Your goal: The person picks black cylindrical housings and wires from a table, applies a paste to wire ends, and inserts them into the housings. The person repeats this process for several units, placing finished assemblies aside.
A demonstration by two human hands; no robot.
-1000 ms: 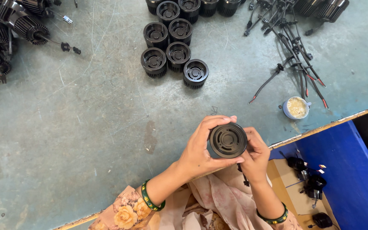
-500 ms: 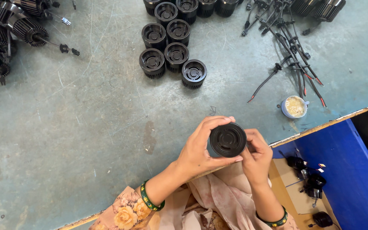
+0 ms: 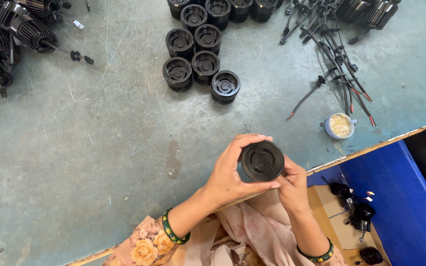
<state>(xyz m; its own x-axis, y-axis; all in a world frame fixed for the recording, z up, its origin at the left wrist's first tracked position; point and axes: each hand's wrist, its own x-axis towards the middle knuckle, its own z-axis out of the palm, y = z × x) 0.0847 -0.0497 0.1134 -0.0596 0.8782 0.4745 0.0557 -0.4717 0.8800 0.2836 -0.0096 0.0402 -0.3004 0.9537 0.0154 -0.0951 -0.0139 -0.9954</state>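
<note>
We hold a round black housing [image 3: 263, 160] between both hands above the near edge of the grey-green table [image 3: 99, 148]. Our left hand [image 3: 232, 172] curls around its left side, thumb beneath, fingers over the top; our right hand [image 3: 292, 184] grips it from the right. Further off, identical black housings [image 3: 200, 64] stand clustered upright. Right of them: loose wired connectors [image 3: 338, 54], and a small cup of yellowish paste [image 3: 340, 125].

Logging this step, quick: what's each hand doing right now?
Left hand: closed around the round black housing, holding it.
Right hand: gripping the same housing from the other side.
</note>
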